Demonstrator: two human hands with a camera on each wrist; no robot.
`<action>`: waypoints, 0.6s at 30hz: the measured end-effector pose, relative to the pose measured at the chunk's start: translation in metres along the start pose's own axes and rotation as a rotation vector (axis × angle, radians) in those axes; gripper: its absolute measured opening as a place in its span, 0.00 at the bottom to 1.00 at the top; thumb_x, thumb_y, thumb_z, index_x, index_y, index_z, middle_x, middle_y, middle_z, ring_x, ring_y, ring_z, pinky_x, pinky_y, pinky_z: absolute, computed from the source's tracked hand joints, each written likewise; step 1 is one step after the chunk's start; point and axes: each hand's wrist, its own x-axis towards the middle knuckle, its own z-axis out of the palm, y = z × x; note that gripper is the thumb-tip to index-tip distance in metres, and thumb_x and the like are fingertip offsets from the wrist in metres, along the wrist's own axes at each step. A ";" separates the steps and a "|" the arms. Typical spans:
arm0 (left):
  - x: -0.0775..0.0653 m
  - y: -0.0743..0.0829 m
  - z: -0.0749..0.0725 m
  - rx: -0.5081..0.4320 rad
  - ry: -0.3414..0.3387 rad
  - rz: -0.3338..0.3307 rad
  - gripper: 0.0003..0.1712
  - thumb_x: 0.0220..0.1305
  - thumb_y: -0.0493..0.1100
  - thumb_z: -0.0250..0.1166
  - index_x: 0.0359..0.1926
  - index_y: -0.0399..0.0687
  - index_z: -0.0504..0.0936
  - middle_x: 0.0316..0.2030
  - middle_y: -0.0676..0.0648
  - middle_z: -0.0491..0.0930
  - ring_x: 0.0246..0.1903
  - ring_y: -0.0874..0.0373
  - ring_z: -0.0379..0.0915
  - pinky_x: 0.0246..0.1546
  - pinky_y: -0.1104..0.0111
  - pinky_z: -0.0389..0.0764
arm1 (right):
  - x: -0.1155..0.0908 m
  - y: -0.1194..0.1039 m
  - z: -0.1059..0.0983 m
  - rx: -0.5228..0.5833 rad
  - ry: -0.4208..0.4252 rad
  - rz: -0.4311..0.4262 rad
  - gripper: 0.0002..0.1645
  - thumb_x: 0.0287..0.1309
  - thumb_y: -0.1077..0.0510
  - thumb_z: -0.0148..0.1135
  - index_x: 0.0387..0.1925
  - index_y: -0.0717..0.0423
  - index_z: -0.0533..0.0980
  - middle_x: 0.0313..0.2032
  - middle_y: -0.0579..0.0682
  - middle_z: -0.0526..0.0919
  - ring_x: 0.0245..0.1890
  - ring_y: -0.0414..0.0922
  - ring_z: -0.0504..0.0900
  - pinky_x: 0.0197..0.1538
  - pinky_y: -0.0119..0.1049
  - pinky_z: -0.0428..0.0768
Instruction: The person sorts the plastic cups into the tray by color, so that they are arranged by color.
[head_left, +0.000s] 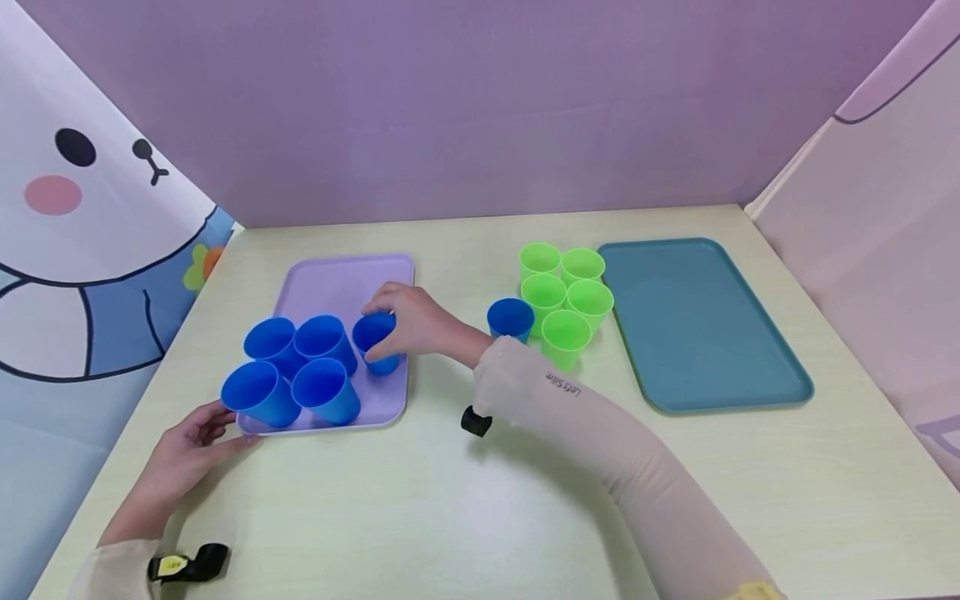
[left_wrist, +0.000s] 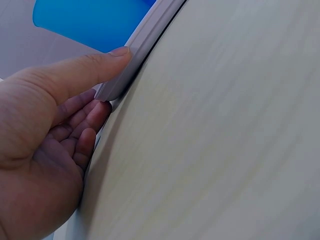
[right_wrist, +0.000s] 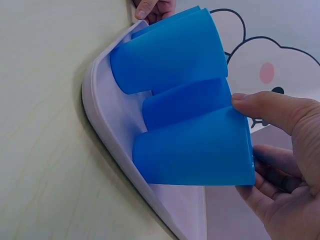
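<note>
My right hand point(head_left: 423, 321) holds a blue cup point(head_left: 372, 329) by its rim, thumb on one side and fingers on the other. In the right wrist view this cup point(right_wrist: 195, 150) stands upright at the purple tray's right side, close over its floor. Several more blue cups point(head_left: 326, 392) stand upright together on the front left part of the purple tray point(head_left: 341, 279). At that tray's front left corner is my left hand point(head_left: 183, 454). In the left wrist view its thumb point(left_wrist: 100, 65) lies on the rim, with the fingers curled against the corner from outside.
One blue cup point(head_left: 511, 318) stands on the table point(head_left: 450, 500) right of the purple tray, partly hidden by my right forearm. Beside it several green cups point(head_left: 566, 337) are grouped. Farther right lies a teal tray point(head_left: 705, 325), and a purple wall point(head_left: 487, 108) rises behind the table.
</note>
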 end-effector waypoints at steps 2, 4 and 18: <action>-0.001 0.001 0.000 -0.002 -0.002 -0.002 0.48 0.66 0.57 0.67 0.74 0.33 0.57 0.65 0.28 0.66 0.61 0.36 0.64 0.37 0.90 0.66 | 0.001 0.000 0.001 0.002 0.000 -0.003 0.36 0.49 0.50 0.79 0.59 0.57 0.79 0.56 0.49 0.78 0.56 0.43 0.74 0.54 0.26 0.74; -0.001 0.001 0.000 -0.001 -0.008 -0.006 0.49 0.66 0.58 0.67 0.74 0.33 0.57 0.65 0.28 0.66 0.61 0.35 0.64 0.37 0.90 0.66 | 0.001 0.000 0.002 0.007 0.001 -0.011 0.36 0.49 0.51 0.79 0.59 0.58 0.79 0.56 0.50 0.78 0.57 0.44 0.73 0.55 0.27 0.74; -0.001 0.000 0.000 0.016 -0.014 -0.017 0.51 0.65 0.59 0.66 0.75 0.34 0.55 0.66 0.28 0.64 0.63 0.34 0.62 0.50 0.78 0.75 | 0.006 0.000 0.012 0.029 0.031 0.001 0.39 0.50 0.47 0.78 0.61 0.59 0.77 0.56 0.50 0.77 0.56 0.43 0.73 0.55 0.27 0.74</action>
